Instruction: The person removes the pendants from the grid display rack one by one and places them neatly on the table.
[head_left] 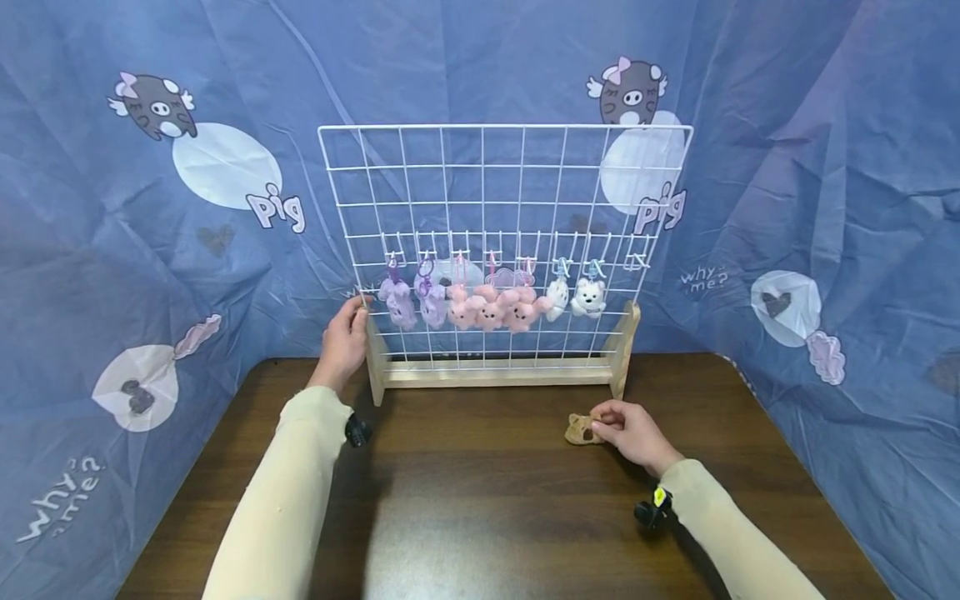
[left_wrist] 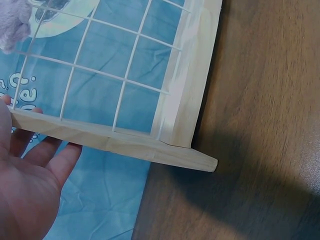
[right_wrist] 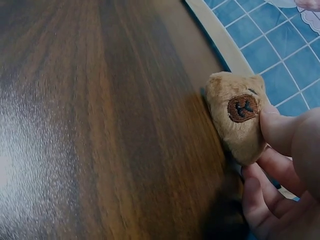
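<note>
My left hand [head_left: 345,343] grips the left wooden side post [left_wrist: 100,140] of a white wire grid rack [head_left: 483,202], fingers behind the wood. Low over the table in front of the rack's right end, my right hand [head_left: 636,435] pinches a small brown plush toy [right_wrist: 232,132] between thumb and fingers. The toy has a dark brown stitched muzzle facing up. Hooks across the grid carry purple plush keychains [head_left: 398,303] at the left, pink ones [head_left: 491,312] in the middle and white ones [head_left: 588,297] at the right. One hook [head_left: 637,261] at the far right holds nothing.
The rack stands on a wooden base [head_left: 495,375] towards the back of a dark brown wooden table [head_left: 480,500]. Blue cloth [head_left: 480,58] printed with pigs and lettering hangs behind and on both sides.
</note>
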